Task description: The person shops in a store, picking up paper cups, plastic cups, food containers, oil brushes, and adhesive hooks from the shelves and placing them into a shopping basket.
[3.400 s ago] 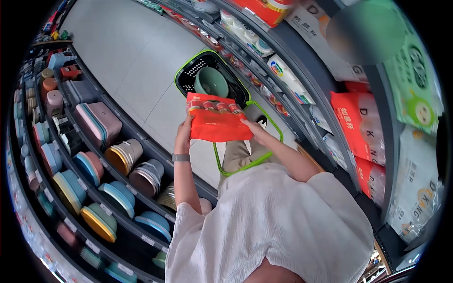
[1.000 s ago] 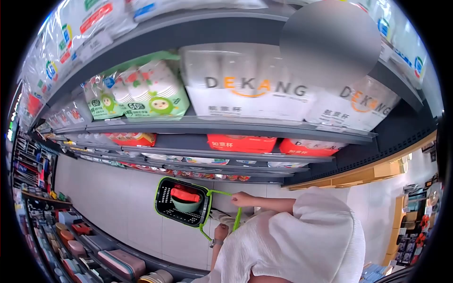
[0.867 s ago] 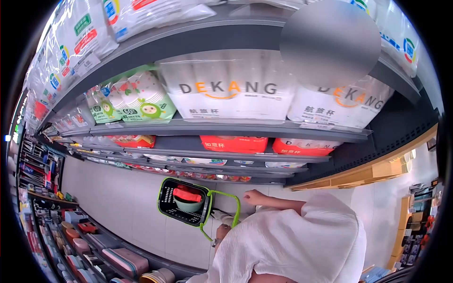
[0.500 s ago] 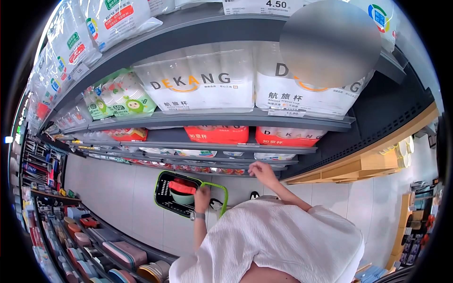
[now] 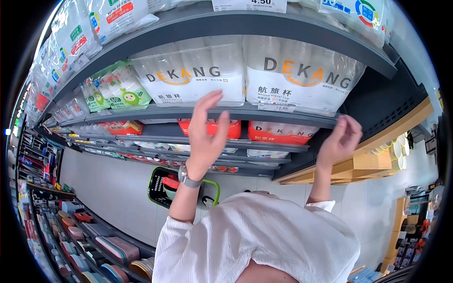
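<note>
While left hand (image 5: 206, 140) spreads wide, right hand (image 5: 340, 141) half-curled, white DEKANG bags (image 5: 302, 73) near both

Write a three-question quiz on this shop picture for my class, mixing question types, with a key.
1. Choose: the grey wristband is worn on the (a) left wrist, (b) right wrist, (c) both wrists.
2. True or false: the left hand is raised with its thumb and fingers apart.
3. Fill in: the two big white packs are printed with the large word ____.

Key: 1 a; 2 true; 3 DEKANG.
</note>
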### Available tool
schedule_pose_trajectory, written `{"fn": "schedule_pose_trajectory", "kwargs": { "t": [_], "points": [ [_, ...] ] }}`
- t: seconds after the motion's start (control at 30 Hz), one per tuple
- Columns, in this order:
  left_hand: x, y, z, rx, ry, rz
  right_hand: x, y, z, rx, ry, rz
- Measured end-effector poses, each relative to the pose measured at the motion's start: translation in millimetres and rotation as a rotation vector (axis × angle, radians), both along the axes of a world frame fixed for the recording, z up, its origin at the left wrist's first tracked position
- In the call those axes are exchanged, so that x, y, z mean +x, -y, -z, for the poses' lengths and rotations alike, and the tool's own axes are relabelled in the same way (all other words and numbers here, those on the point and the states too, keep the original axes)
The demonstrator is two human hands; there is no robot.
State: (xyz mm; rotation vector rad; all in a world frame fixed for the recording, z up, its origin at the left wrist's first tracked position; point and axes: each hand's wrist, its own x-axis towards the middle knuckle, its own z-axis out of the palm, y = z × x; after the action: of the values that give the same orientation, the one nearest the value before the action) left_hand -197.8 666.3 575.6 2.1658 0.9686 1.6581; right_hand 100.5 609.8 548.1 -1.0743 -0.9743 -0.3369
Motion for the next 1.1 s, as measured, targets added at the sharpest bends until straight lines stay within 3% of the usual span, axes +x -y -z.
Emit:
{"fn": "schedule_pose_trajectory", "kwargs": {
  "t": [0.07,0.17,0.57,0.77,0.87,1.1],
  "points": [
    [25.1,-5.6,-22.7,0.061,-0.004,0.123,11.7,0.9,-21.6,0.104,0.034,0.064],
    [58.2,-22.6,-33.1,0.189,-0.036,0.118,26.4,-14.3,-42.6,0.001,0.093,0.186],
    [113.4,-23.1,-76.2,-0.045,-0.057,-0.026,51.1,-63.1,-72.6,-0.098,-0.065,-0.156],
    [113.5,-17.5,-64.2,0.162,-0.006,-0.098,54.4,-55.7,-71.9,-0.118,-0.107,-0.151],
    [113.2,-9.7,-59.1,0.142,0.148,-0.079,54.1,-48.4,-69.2,-0.144,-0.09,-0.159],
    [107.6,10.1,-64.1,0.079,0.146,-0.076,52.1,-36.1,-73.1,-0.144,-0.111,-0.275]
  ]
}}
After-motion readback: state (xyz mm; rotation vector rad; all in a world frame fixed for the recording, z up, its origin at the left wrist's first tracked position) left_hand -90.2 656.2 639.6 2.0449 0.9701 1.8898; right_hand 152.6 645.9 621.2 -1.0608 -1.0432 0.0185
